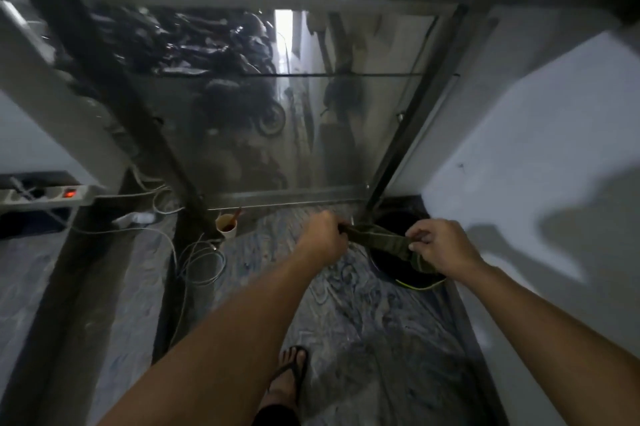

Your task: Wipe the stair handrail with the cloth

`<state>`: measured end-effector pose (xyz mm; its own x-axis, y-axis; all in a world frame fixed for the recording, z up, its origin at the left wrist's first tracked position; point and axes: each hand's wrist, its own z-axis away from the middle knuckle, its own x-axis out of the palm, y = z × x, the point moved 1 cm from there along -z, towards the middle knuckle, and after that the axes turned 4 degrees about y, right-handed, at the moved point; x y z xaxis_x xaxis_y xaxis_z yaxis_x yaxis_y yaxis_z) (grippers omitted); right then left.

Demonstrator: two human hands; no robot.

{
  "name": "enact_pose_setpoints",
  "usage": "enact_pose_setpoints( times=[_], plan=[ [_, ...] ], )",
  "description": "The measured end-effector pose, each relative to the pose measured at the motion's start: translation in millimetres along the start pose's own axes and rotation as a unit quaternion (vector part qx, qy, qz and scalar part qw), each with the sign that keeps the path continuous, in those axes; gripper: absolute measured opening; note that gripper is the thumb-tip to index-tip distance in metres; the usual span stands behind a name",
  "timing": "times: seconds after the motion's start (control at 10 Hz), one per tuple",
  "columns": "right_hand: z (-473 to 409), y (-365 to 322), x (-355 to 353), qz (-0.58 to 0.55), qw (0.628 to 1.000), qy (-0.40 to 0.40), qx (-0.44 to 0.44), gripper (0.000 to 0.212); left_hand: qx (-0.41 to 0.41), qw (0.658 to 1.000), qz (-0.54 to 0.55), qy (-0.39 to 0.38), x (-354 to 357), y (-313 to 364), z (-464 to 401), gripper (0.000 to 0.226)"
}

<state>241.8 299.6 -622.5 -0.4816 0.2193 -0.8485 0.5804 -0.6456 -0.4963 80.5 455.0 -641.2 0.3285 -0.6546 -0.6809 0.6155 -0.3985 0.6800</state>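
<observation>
A dark olive cloth (pixel 379 240) is stretched and twisted between my two hands in front of me. My left hand (pixel 323 235) is fisted around its left end. My right hand (pixel 441 247) pinches and grips its right end. Both hands hang over a dark round bucket (pixel 405 275) that stands on the floor in the corner by the white wall. No stair handrail can be made out in this blurred view.
A glass door (pixel 294 106) with a metal frame is ahead, with parked motorbikes behind it. A cup (pixel 227 224) with a stick and loose cables (pixel 197 259) lie at left. A power strip (pixel 45 195) sits far left. My sandalled foot (pixel 289 377) stands on the marbled floor.
</observation>
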Motion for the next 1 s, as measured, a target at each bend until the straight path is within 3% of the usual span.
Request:
enact_pose_setpoints(
  times=[0.2,0.5,0.6,0.7,0.8,0.9,1.0],
  plan=[
    [-59.4,107.4,64.1,-0.013,0.993,0.076,0.087,0.015,0.06,0.997,-0.031,-0.039,109.5,-18.4,-104.7,0.024],
    [-118.1,267.6,186.4,-0.072,0.964,0.21,0.146,0.018,0.118,0.992,-0.015,-0.042,279.4,-52.8,-205.3,0.027],
    [-131.2,303.8,216.3,-0.111,0.956,0.237,0.133,0.028,0.144,0.988,-0.008,-0.052,312.2,-58.6,-224.6,0.034],
    [-128.7,328.6,232.5,-0.127,0.95,0.243,0.149,0.036,0.155,0.986,-0.038,-0.051,320.7,-71.8,-243.1,0.041],
    [-106.2,350.4,241.9,-0.144,0.941,0.251,0.176,0.034,0.157,0.984,-0.08,-0.038,301.1,-95.7,-253.4,0.031],
    [-71.1,362.6,240.4,-0.112,0.938,0.255,0.208,0.025,0.127,0.987,-0.094,-0.026,265.9,-124.8,-252.8,0.013],
    [-25.6,390.7,243.3,-0.052,0.929,0.274,0.245,0.019,0.058,0.993,-0.099,-0.015,237.0,-182.3,-248.4,0.016]
  ],
)
